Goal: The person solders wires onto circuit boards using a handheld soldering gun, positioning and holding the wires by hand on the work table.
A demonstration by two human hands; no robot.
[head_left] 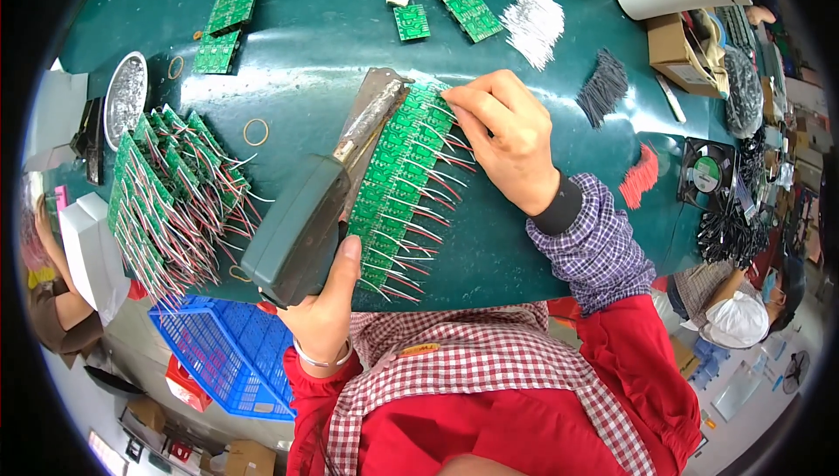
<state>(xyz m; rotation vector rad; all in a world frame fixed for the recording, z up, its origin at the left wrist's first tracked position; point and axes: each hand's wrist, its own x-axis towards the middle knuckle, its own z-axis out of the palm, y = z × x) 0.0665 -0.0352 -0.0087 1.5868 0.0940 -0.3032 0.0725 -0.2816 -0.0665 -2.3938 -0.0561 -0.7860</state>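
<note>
My left hand (319, 323) is closed around the lower end of a dark green tool (297, 231), its fingers mostly hidden beneath. A scorched, silvery metal bar (371, 113) extends from this tool along the left edge of a green circuit board panel (393, 170). Several red, white and black wires (428, 214) stick out from the panel's right side. At the panel's far end my right hand (507, 131) pinches with thumb and forefinger at the topmost wire. The fingertips cover the wire's end.
Wired boards (175, 196) are heaped at left beside an oval metal dish (128, 100). Bare boards (463, 6) lie farther back. White wires (533, 26), black wires (603, 87) and red wires (640, 176) form piles at right, near a small fan (703, 172). A blue basket (232, 354) stands below the table edge.
</note>
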